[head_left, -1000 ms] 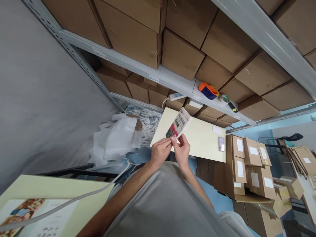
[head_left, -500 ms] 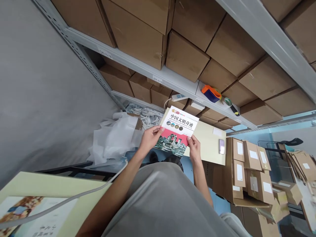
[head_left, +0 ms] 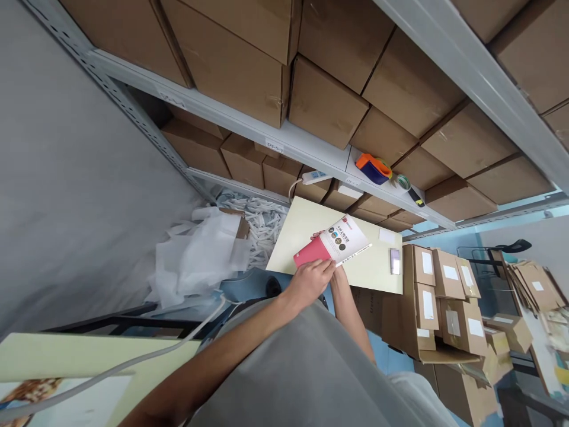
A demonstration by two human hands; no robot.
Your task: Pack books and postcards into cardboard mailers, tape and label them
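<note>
Mid-frame, you seem to be inspecting the book [head_left: 334, 242]: your left hand [head_left: 310, 279] pinches its lower edge, your right hand [head_left: 339, 277], partly hidden, grips from behind. Turning it calls for one steady hold.

A pale yellow table [head_left: 287, 237] stands in the middle of the scene; toward its right end lie a white sheet [head_left: 386, 235] at the far side and a small purple-and-white item [head_left: 395, 261] nearer. Beyond it, a white shelf [head_left: 313, 136] carries brown cartons [head_left: 326, 101], with an orange-and-blue tape dispenser [head_left: 372, 169], a tape roll [head_left: 403, 182] and a black-and-yellow tool [head_left: 416, 197] along its near edge, toward the right. Near left, a second pale table [head_left: 44, 353] bears a printed sheet [head_left: 100, 398]. At far right, flattened cardboard [head_left: 528, 284] lies on a desk [head_left: 543, 359]
</note>
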